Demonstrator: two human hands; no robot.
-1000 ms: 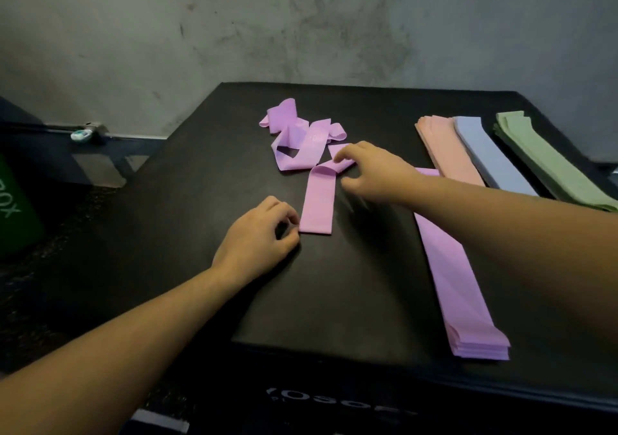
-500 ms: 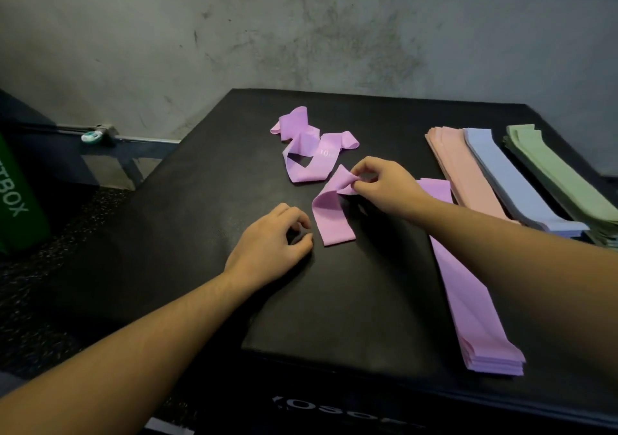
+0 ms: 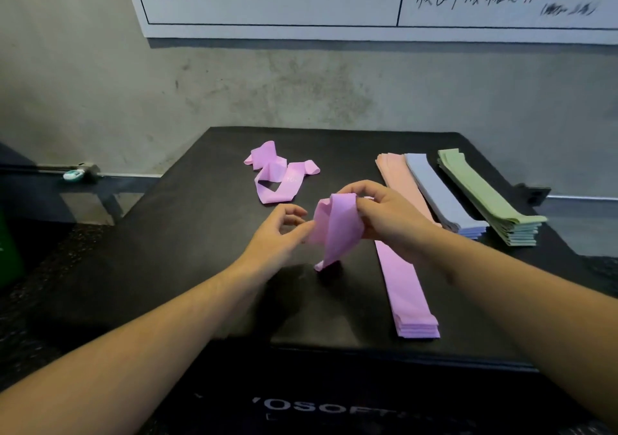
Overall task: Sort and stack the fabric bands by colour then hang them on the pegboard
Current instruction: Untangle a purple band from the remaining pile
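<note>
**bandsorter:** Purple band is up off the black surface right now, pretty much dead centre. The right hand pinches its top fold between thumb and fingers, and the left hand has its fingertips curled in, nipping the band's left edge. Its loose lower end hangs down and just touches the surface.

**gymrat_22:** ok and the others?

**bandsorter:** Two more purple bands are lying tangled at about 12 o'clock from the hands (can't tell exactly how they're looped together). Flat purple stack runs from under the right wrist towards 5 o'clock. Going out to 2 o'clock there's the pink stack, then the blue stack just beside it, edges touching, then the green stack a bit apart. Whiteboard with writing is on the wall at 12.
</note>
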